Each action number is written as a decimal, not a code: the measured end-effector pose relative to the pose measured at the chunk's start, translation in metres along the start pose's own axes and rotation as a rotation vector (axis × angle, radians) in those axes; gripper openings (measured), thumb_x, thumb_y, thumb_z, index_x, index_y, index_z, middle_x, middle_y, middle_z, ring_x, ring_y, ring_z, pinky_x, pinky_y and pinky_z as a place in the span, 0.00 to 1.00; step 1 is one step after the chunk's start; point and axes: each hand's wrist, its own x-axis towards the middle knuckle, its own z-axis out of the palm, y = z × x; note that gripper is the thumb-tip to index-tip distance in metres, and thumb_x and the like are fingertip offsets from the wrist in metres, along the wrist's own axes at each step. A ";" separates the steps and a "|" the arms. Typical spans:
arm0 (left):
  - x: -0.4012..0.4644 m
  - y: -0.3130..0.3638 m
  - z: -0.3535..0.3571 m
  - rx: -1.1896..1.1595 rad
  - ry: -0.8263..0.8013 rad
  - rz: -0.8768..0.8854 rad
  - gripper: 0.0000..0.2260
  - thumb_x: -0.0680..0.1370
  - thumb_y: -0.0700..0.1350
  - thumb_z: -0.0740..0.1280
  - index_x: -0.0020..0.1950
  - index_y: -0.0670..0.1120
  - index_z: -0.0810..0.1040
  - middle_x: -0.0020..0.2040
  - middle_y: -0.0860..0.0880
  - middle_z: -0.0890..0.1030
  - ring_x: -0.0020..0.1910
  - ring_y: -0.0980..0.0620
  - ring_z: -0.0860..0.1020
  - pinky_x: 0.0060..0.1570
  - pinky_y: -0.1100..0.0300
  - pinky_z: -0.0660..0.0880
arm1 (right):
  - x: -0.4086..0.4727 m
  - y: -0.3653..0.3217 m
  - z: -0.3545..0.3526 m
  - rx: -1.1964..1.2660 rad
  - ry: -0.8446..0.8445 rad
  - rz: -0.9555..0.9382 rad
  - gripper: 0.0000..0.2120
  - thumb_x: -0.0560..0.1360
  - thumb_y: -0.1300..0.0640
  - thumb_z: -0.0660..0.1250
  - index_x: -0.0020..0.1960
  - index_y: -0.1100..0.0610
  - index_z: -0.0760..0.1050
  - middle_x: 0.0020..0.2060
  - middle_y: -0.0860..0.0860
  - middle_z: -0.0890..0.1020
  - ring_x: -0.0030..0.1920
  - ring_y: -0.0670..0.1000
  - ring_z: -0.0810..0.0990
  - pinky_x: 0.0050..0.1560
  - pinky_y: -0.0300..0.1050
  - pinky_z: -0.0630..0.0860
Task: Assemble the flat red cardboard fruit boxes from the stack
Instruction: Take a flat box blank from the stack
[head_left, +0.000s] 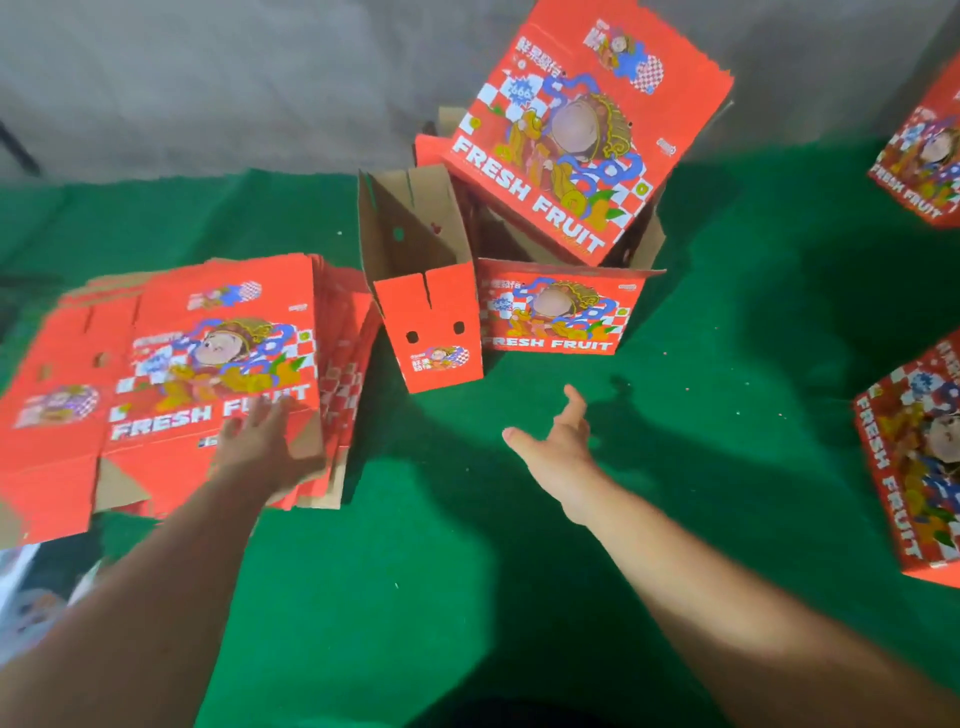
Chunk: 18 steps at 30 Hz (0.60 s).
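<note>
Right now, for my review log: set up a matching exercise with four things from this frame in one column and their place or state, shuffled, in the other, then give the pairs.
Things:
1. Left hand
2. Right hand
3. Flat stack
4. Tilted box

Place or state:
A. Propped on the open box at the back
B. Lying on the green cloth at left
C. Open over the cloth, holding nothing
D. Resting on the top flat box

Pairs: 1-D, 2-C, 3-B, 4-A
</note>
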 end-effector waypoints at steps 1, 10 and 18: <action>-0.004 0.000 0.006 -0.005 0.041 0.000 0.49 0.74 0.66 0.73 0.85 0.49 0.51 0.85 0.43 0.51 0.84 0.41 0.51 0.81 0.46 0.52 | -0.001 -0.004 0.007 -0.004 -0.031 -0.012 0.48 0.76 0.49 0.74 0.82 0.42 0.41 0.81 0.52 0.54 0.76 0.54 0.65 0.74 0.56 0.64; -0.032 0.040 0.029 0.026 0.093 -0.010 0.56 0.68 0.73 0.72 0.84 0.57 0.42 0.85 0.50 0.44 0.81 0.37 0.54 0.77 0.42 0.60 | -0.006 -0.034 0.041 -0.056 -0.149 -0.071 0.48 0.76 0.46 0.72 0.81 0.38 0.41 0.80 0.48 0.53 0.63 0.51 0.74 0.66 0.53 0.71; -0.047 0.040 0.023 -0.085 0.374 0.225 0.22 0.87 0.53 0.54 0.80 0.51 0.66 0.80 0.50 0.68 0.79 0.43 0.66 0.77 0.43 0.62 | -0.023 -0.053 0.051 -0.009 -0.258 -0.061 0.43 0.76 0.45 0.72 0.80 0.39 0.48 0.76 0.50 0.61 0.69 0.55 0.72 0.69 0.62 0.75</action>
